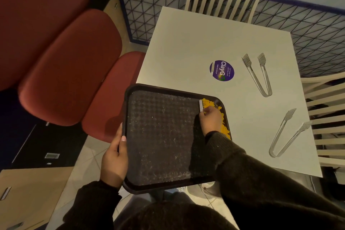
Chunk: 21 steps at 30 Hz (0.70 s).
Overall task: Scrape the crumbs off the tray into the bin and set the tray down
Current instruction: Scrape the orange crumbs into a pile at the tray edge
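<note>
Beside yellow crumbs, right grip pinches a scraper; left grip clasps the dusty black tray.

Canteen: white table (clean-up sticker), serving tongs, red seats.

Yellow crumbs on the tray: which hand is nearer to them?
Right. The right hand, pinching a small scraper, rests against the yellow crumbs at the right edge of the tray. The left hand grips the opposite rim, across the tray from them.
</note>
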{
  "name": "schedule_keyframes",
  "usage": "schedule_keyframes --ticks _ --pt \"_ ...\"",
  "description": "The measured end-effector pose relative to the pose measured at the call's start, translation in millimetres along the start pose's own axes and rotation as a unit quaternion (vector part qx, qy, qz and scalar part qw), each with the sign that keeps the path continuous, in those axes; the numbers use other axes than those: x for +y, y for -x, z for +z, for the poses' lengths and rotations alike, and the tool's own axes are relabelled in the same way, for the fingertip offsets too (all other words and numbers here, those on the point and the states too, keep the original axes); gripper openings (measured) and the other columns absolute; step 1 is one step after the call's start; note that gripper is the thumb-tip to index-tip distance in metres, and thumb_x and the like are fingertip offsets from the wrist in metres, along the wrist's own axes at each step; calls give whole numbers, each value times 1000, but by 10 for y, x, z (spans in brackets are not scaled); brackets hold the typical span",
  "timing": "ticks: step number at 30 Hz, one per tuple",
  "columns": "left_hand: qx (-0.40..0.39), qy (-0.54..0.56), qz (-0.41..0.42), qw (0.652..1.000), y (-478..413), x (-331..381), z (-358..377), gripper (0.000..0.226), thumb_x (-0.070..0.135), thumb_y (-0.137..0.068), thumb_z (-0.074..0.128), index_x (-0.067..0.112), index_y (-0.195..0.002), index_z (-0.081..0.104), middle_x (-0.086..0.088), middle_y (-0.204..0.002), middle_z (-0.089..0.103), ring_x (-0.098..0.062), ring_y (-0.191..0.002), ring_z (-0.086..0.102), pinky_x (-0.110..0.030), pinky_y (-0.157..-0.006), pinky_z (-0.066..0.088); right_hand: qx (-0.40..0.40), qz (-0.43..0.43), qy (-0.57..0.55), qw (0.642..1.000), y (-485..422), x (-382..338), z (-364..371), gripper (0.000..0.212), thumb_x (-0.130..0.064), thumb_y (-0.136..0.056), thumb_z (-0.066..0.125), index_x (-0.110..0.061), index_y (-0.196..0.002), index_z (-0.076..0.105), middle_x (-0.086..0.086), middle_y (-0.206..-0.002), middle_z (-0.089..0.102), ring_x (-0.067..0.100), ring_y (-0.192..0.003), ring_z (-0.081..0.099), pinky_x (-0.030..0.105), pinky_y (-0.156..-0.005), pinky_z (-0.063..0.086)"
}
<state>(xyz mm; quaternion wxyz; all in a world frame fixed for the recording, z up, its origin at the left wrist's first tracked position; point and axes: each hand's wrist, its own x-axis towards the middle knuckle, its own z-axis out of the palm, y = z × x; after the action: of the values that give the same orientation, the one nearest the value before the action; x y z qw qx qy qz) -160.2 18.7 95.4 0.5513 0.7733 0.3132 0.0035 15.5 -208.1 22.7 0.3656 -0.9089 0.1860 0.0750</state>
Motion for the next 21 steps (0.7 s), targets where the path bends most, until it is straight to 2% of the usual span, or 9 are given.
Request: schedule_keyframes --ticks 5,9,13,15,18,21 --pt "-5 6 -13 1000 -10 -6 -8 43 32 -99 30 38 -142 32 21 -123 42 -3 -113 40 -27 -97 33 -50 -82 18 995 253 -10 217 11 -16 -88 57 -14 -96 65 4 -93 64 17 -84 59 34 -81 52" --pt "-12 4 -10 1000 4 4 -11 44 30 -99 30 36 -143 31 20 -124 41 -3 -114 40 -27 -97 33 -29 -55 10 998 178 -73 225 13 -14 -89 55 -11 -96 66 7 -95 64 19 -83 59 35 -81 52" --pt "-29 24 -24 999 17 -57 -9 41 28 -100 30 27 -140 39 13 -121 50 -6 -112 46 -28 -96 36 -5 -18 24 1000 16 -66 94 17 -10 -91 52 -3 -94 67 16 -95 67 26 -82 60 33 -76 47" --pt "-42 52 -45 997 -17 -106 -28 38 28 -100 32 23 -135 47 6 -121 58 -12 -115 51 -30 -97 38 -10 -30 63 998 5 -23 38 22 -13 -93 48 -1 -98 66 18 -105 64 31 -93 59 34 -81 44" --pt "-102 76 -115 985 -62 -82 -55 33 37 -97 35 20 -113 59 8 -99 63 -16 -101 59 -29 -84 43 -18 -62 90 994 192 38 -60 29 -18 -95 47 -4 -116 61 14 -122 55 30 -109 53 35 -95 41" --pt "-177 77 -158 968 -80 -44 -50 33 47 -94 37 25 -94 62 6 -90 66 -12 -85 62 -29 -71 48 6 -85 94 992 556 242 -183 27 -17 -92 51 -10 -115 62 8 -114 57 26 -104 54 34 -92 43"
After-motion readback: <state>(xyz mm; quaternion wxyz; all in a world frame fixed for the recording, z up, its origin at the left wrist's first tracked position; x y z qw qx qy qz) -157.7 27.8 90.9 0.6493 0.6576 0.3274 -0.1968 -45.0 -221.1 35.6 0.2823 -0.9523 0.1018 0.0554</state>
